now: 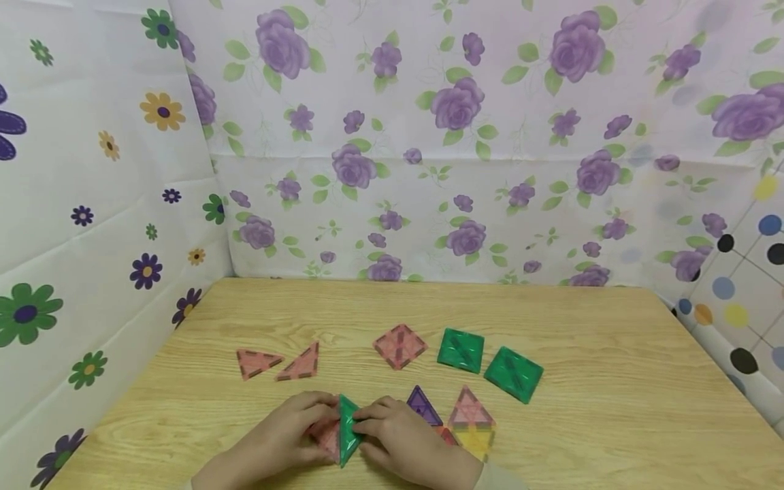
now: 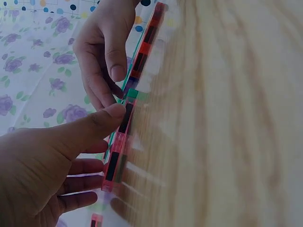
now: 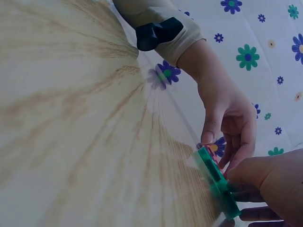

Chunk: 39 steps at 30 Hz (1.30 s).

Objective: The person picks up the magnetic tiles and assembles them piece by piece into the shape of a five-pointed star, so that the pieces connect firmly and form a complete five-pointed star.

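Low in the head view, a translucent pink triangular magnetic tile (image 1: 329, 439) and a green triangular tile (image 1: 347, 430) stand edge to edge on the wooden table. My left hand (image 1: 288, 429) grips the pink tile, thumb at its near edge and fingers around its outer side. From the right, my right hand (image 1: 407, 435) pinches the green tile, fingertips lying over its right part. In the left wrist view, the pink tile (image 2: 116, 156) shows its dark magnet strips edge-on. The green tile (image 3: 218, 182) lies between right thumb and fingers in the right wrist view.
Two pink triangles (image 1: 256, 363) lie apart at left. A pink square (image 1: 399, 346) and two green squares (image 1: 461, 350) sit farther back. Right of my right hand are a purple triangle (image 1: 424, 408), a red piece (image 1: 448, 435), a pink triangle (image 1: 470, 408) and a yellow tile (image 1: 476, 441).
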{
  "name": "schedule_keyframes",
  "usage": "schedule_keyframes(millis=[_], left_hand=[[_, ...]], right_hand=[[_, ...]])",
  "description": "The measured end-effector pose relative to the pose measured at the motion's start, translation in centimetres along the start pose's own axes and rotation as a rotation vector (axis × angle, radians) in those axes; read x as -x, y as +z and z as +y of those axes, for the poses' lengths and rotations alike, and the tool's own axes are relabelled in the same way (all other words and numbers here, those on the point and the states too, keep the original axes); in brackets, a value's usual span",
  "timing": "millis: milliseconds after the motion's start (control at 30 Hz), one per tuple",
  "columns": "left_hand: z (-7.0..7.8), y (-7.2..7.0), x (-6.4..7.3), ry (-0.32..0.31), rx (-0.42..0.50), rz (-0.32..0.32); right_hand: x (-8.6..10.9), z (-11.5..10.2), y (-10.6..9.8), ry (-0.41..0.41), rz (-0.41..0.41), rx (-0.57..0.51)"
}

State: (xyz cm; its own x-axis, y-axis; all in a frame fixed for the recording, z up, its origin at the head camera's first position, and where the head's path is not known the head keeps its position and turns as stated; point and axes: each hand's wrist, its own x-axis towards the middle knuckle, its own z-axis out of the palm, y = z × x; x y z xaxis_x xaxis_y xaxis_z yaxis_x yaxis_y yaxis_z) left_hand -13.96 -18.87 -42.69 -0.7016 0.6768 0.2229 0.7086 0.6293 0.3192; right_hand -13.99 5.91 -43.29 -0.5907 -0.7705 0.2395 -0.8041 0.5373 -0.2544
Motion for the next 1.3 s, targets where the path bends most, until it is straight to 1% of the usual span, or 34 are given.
schedule_keyframes(millis=[133, 200, 300, 400, 500, 633, 767, 867, 1000, 1067, 1133, 1300], left_hand=[[-0.2, -0.3, -0.1, 0.028, -0.011, 0.027], [-0.2, -0.5, -0.1, 0.017, -0.03, 0.022], [-0.3, -1.1, -0.3, -0.028, -0.073, 0.011], [-0.5, -1.8, -0.4, -0.06, -0.113, 0.035], [-1.1, -2.4, -0.5, -0.089, -0.125, 0.091], [-2.2, -3.0, -0.5, -0.118, -0.157, 0.199], [-3.7, -3.5, -0.4, -0.16, -0.175, 0.308], [-4.9, -3.7, -0.4, -0.208, -0.173, 0.365], [-6.3, -3.8, -0.3, -0.272, -0.173, 0.424], [-7.0, -3.9, -0.1, -0.306, -0.168, 0.432], [-7.7, -4.1, 0.0, -0.334, -0.157, 0.426], [-9.7, -4.4, 0.3, -0.355, -0.14, 0.369]], right_hand=[[-0.1, -0.2, -0.4, -0.004, 0.001, -0.014], [-0.2, -0.3, -0.7, -0.005, 0.003, -0.013], [-0.3, -0.5, -1.1, -0.001, 0.0, -0.009], [-0.5, -0.6, -1.5, 0.005, -0.005, 0.0], [-0.8, -0.8, -1.9, 0.008, -0.004, 0.016], [-1.3, -0.9, -2.6, 0.018, 0.008, 0.036], [-2.2, -0.8, -3.2, 0.037, 0.025, 0.021], [-3.0, -0.6, -3.7, 0.087, 0.026, -0.037], [-4.3, -0.3, -4.3, 0.192, 0.034, -0.163], [-5.0, -0.1, -4.5, 0.233, 0.042, -0.215], [-5.6, 0.3, -4.5, 0.253, 0.057, -0.244], [-7.0, 1.1, -4.2, 0.273, 0.069, -0.226]])
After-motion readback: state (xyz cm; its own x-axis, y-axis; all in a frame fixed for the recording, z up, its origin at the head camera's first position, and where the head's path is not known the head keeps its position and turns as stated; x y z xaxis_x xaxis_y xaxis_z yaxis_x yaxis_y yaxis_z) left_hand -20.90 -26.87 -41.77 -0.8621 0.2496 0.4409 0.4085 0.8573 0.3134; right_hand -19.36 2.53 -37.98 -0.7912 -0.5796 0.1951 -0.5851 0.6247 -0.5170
